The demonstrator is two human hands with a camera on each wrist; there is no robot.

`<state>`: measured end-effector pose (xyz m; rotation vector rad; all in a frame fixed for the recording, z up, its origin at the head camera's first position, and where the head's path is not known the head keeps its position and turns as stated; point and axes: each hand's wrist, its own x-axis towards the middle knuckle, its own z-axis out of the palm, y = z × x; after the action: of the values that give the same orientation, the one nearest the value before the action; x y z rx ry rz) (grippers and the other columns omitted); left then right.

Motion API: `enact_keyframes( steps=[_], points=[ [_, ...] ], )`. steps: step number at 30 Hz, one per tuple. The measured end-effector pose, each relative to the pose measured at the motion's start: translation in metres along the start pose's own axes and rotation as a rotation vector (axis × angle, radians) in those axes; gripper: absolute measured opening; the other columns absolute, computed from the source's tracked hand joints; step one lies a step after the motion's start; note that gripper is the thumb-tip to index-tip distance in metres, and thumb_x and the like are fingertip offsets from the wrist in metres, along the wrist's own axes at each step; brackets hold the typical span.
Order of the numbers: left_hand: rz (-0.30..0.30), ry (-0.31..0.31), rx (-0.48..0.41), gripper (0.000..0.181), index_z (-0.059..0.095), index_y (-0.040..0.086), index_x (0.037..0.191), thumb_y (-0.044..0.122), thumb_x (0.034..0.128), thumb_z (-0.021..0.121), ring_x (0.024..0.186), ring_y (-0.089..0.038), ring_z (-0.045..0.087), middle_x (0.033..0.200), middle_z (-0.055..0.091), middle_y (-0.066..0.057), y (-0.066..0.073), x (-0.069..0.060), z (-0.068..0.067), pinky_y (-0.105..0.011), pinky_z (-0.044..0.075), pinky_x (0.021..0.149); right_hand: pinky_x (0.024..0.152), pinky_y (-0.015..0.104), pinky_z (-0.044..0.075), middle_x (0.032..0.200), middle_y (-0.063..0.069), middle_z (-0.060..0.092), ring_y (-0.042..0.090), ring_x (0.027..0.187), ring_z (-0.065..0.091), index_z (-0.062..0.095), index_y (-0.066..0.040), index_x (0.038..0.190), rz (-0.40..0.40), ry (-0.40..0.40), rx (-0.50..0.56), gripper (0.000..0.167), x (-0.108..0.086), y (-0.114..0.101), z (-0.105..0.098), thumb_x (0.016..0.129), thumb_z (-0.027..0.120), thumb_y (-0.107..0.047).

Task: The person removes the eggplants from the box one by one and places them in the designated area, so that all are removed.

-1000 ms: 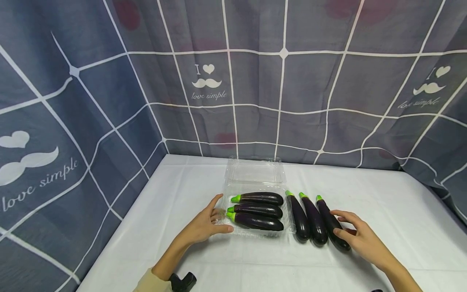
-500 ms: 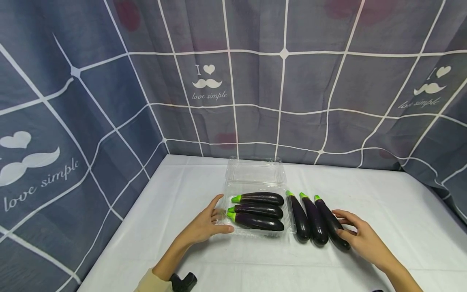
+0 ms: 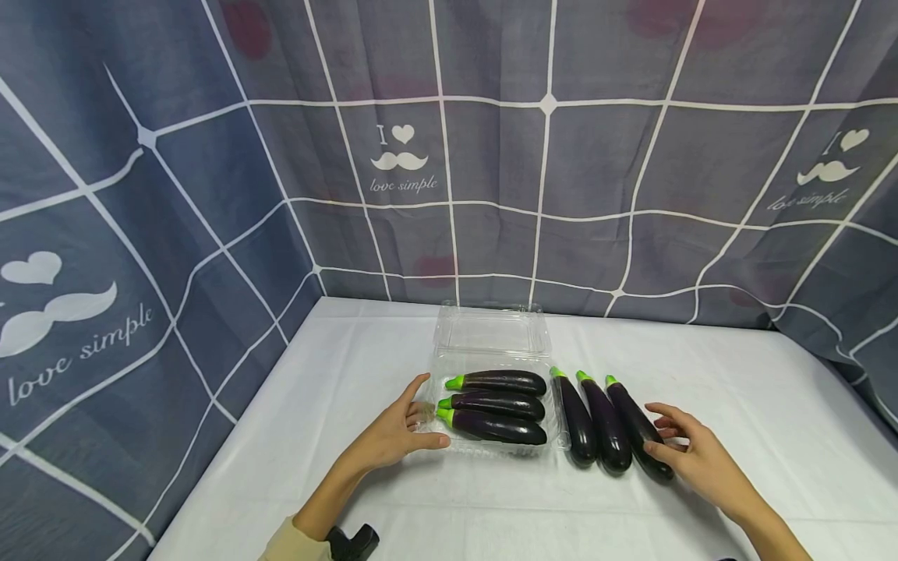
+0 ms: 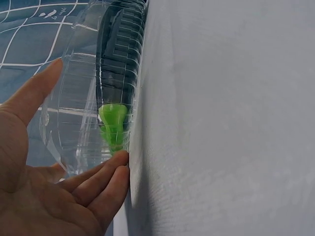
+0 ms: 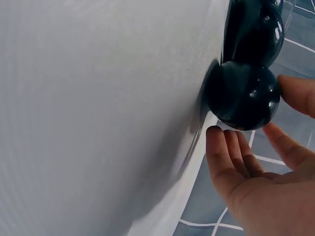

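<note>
A clear plastic clamshell box [image 3: 491, 331], lid folded back, holds three dark purple eggplants with green stem ends, the nearest eggplant [image 3: 496, 427] among them. My left hand [image 3: 393, 431] spreads round the box's left side; in the left wrist view its fingers [image 4: 106, 184] touch the box's lower edge. Three more eggplants lie slanted to the right of the box: an inner eggplant [image 3: 577, 421], a middle eggplant [image 3: 606, 425] and an outer eggplant [image 3: 634, 428]. Beside the outer one is my right hand [image 3: 698, 456], thumb and index finger touching its rounded end, other fingers relaxed.
White cloth [image 3: 491, 514] covers the table. A grey checked curtain [image 3: 491, 156] hangs behind it and along both sides. Something black [image 3: 353, 541] is strapped at the left wrist.
The outer eggplant has shifted very slightly left, toward the middle one. My right hand's fingers have since eased a little away from it. The left hand and box stay put.
</note>
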<state>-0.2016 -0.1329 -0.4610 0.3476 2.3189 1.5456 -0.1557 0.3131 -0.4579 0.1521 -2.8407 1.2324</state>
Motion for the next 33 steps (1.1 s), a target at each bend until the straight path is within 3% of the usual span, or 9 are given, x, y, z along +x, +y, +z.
enact_keyframes(
  steps=[7, 16, 20, 24, 31, 33],
  points=[
    [-0.005, 0.003, -0.006, 0.106, 0.013, 0.022, 0.160, 0.032, 0.0805, 0.084, 0.133, -0.051, 0.037, 0.148, 0.031, -0.037, 0.002, -0.001, 0.001, -0.059, 0.038, 0.103, 0.070, 0.026, 0.050, 0.112, 0.016, 0.059, 0.012, 0.092, 0.057, 0.048, 0.004, 0.139, 0.067, -0.016, -0.012, 0.059, -0.001, -0.002, -0.001, 0.090, 0.074, -0.018],
    [-0.002, 0.006, -0.019, 0.106, 0.015, 0.022, 0.160, 0.029, 0.0800, 0.084, 0.133, -0.052, 0.038, 0.147, 0.031, -0.037, 0.004, -0.001, 0.000, -0.059, 0.038, 0.102, 0.073, 0.033, 0.050, 0.118, 0.022, 0.060, 0.035, 0.103, 0.061, 0.048, 0.003, 0.139, 0.072, -0.023, -0.022, 0.058, -0.002, -0.003, -0.001, 0.092, 0.072, -0.022],
    [-0.004, 0.008, -0.020, 0.106, 0.014, 0.023, 0.160, 0.030, 0.0800, 0.084, 0.133, -0.051, 0.038, 0.148, 0.031, -0.037, 0.004, -0.001, 0.000, -0.059, 0.039, 0.102, 0.074, 0.028, 0.051, 0.121, 0.024, 0.059, 0.032, 0.104, 0.061, 0.050, 0.003, 0.138, 0.051, -0.005, -0.019, 0.055, -0.002, -0.003, 0.000, 0.093, 0.070, -0.022],
    [-0.005, 0.013, -0.018, 0.107, 0.014, 0.022, 0.160, 0.031, 0.0800, 0.084, 0.133, -0.051, 0.038, 0.148, 0.031, -0.037, 0.004, 0.000, 0.000, -0.058, 0.038, 0.103, 0.076, 0.020, 0.050, 0.122, 0.024, 0.059, 0.012, 0.100, 0.058, 0.052, 0.003, 0.136, 0.010, 0.038, -0.021, 0.052, 0.000, -0.004, 0.001, 0.093, 0.070, -0.020],
    [0.009, 0.007, -0.017, 0.105, 0.013, 0.021, 0.160, 0.030, 0.0814, 0.083, 0.133, -0.053, 0.037, 0.147, 0.030, -0.039, 0.004, -0.001, -0.001, -0.059, 0.038, 0.103, 0.079, 0.009, 0.042, 0.123, 0.022, 0.058, 0.020, 0.105, 0.053, 0.058, 0.002, 0.131, -0.110, 0.162, -0.076, 0.048, -0.003, -0.010, 0.006, 0.089, 0.075, -0.013],
    [0.010, 0.006, -0.020, 0.105, 0.013, 0.021, 0.160, 0.030, 0.0814, 0.083, 0.133, -0.053, 0.037, 0.147, 0.030, -0.039, 0.003, -0.002, 0.000, -0.059, 0.037, 0.103, 0.081, 0.005, 0.039, 0.124, 0.019, 0.056, 0.012, 0.107, 0.050, 0.058, 0.001, 0.130, -0.131, 0.197, -0.066, 0.046, -0.003, -0.014, 0.007, 0.089, 0.074, -0.011]
  ],
)
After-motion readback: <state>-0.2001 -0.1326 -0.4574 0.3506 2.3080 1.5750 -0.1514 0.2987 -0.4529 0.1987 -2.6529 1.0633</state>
